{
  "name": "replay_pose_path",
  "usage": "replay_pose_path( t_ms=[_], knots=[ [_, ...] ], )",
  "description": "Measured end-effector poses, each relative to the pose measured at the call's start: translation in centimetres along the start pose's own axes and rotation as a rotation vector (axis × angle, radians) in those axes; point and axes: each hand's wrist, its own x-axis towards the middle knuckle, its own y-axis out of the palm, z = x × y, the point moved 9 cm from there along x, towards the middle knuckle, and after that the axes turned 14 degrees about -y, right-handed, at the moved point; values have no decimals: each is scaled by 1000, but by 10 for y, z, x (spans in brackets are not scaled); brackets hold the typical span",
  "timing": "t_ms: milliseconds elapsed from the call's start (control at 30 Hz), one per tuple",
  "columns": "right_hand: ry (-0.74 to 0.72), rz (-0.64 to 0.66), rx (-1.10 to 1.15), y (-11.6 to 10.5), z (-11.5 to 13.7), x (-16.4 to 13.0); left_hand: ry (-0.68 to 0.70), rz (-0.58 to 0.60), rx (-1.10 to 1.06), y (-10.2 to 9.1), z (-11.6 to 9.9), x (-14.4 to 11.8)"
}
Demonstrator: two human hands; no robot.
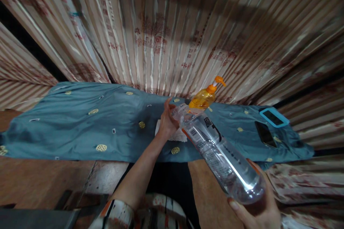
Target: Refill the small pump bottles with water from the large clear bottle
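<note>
My right hand (255,207) grips the base of a large clear plastic bottle (220,154), which is tilted with its neck pointing away from me. At the bottle's mouth my left hand (168,121) closes around the neck or cap; whether a cap is on is hidden by the fingers. Just behind the bottle's neck stands an orange pump dispenser bottle (204,96) on a teal cloth (94,125). A white tissue or cloth (177,136) lies under my left hand.
The teal cloth covers a low ledge in front of a striped curtain (172,32). Two phones lie on its right end, one dark (264,134) and one in a light blue case (274,117). A wooden surface (45,179) shows below the cloth.
</note>
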Motion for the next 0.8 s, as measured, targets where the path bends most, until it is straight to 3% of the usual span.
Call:
replay_pose_path(
  t_ms=[400,800],
  knots=[
    [-43,33,51,-5,-19,-4,-24,16,65,-2,-9,-3],
    [-76,18,-27,4,0,-3,-36,11,115,-1,-10,-3]
  ],
)
